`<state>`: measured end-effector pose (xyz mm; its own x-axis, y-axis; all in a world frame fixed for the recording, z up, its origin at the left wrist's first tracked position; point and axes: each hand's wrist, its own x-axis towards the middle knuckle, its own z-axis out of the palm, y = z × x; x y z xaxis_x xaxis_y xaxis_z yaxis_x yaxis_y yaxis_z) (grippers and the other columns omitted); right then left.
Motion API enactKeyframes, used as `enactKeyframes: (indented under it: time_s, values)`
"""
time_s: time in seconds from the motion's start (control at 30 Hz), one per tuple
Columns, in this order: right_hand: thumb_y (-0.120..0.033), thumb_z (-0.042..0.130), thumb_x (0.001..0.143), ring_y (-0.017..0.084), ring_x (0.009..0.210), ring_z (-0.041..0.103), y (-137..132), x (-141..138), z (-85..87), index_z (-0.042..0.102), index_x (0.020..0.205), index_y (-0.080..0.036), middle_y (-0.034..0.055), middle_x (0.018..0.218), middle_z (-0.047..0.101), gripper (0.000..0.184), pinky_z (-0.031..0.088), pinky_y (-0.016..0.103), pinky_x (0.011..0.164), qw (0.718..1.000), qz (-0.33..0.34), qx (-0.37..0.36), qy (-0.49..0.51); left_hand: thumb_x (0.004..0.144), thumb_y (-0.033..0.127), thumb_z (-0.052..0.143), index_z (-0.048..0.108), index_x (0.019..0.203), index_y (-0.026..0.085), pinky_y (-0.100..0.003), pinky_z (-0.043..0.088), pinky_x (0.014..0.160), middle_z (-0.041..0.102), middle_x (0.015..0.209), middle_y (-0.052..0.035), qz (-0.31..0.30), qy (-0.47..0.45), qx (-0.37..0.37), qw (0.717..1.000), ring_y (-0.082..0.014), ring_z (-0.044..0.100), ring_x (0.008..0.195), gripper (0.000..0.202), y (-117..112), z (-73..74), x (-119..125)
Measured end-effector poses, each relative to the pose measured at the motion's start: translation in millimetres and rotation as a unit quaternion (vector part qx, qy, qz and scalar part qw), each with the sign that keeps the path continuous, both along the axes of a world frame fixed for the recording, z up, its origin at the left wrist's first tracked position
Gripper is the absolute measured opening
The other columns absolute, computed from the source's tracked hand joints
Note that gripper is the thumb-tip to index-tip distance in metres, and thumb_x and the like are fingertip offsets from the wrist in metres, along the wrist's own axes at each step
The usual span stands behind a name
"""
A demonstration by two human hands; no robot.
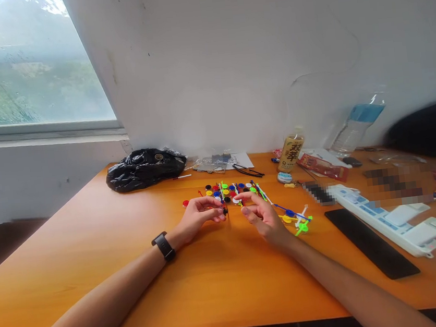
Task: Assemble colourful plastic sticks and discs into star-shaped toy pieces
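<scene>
My left hand (200,217) rests on the orange table (95,261), its fingers pinched on a small black toy piece (225,211) with a thin stick. My right hand (259,214) is beside it, thumb and forefinger pinched on a small white ring piece (237,200). Just beyond both hands lies a cluster of small coloured discs and sticks (229,188). An assembled piece of blue, yellow, white and green discs on sticks (297,219) lies to the right of my right hand. A black watch (163,246) is on my left wrist.
A black plastic bag (143,168) lies at the back left. A drink bottle (290,151), a water bottle (357,124), glasses (247,170) and papers stand along the wall. A white power strip (389,217) and a black flat slab (371,242) lie on the right.
</scene>
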<state>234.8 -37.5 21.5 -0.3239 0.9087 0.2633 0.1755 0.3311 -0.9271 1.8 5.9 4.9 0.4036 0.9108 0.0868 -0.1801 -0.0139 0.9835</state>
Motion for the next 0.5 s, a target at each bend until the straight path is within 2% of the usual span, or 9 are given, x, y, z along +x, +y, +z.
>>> enactKeyframes:
  time_s: [0.5]
  values:
    - [-0.052, 0.056, 0.103, 0.013, 0.052, 0.028, 2.9, -2.2, -5.0, 0.065, 0.114, -0.024, -0.0068, 0.058, 0.035, 0.032, 0.02, 0.029, 0.051, 0.998, -0.033, 0.034, -0.034, 0.078, 0.035, 0.091, 0.075, 0.106, 0.011, -0.034, 0.062, 0.086, 0.079, 0.098, -0.0117, 0.002, -0.022, -0.032, 0.999, -0.0235, 0.079, 0.089, 0.04, 3.9, -7.2, -0.6]
